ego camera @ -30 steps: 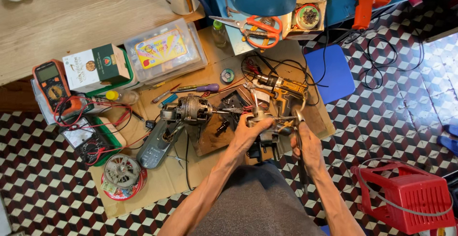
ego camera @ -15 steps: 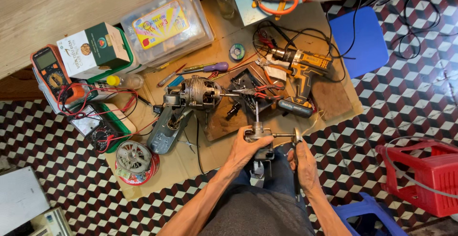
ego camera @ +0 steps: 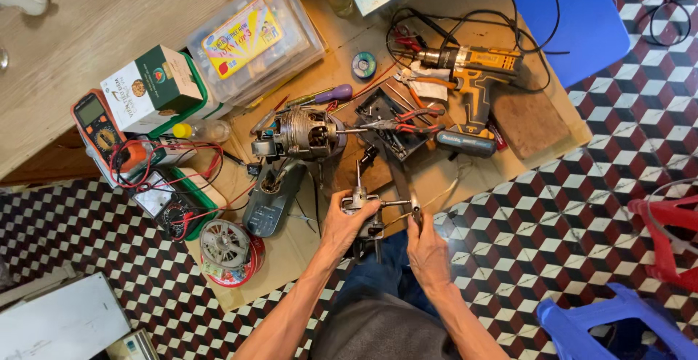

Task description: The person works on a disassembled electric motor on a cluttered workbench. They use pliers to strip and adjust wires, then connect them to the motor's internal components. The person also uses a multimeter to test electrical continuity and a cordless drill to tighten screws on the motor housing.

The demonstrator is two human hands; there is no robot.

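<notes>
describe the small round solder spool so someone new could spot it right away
Start at the brown cardboard sheet spread on the checkered floor. Near its upper middle, between the clear plastic box and the yellow cordless drill, lies the small solder spool. It is the only flat, round, dark teal ring there, lying alone just above the purple-handled screwdriver.

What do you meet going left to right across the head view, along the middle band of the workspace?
Orange multimeter → green and white box → silver electric motor → left hand on a small metal part → right hand → yellow cordless drill → blue stool seat.
</notes>
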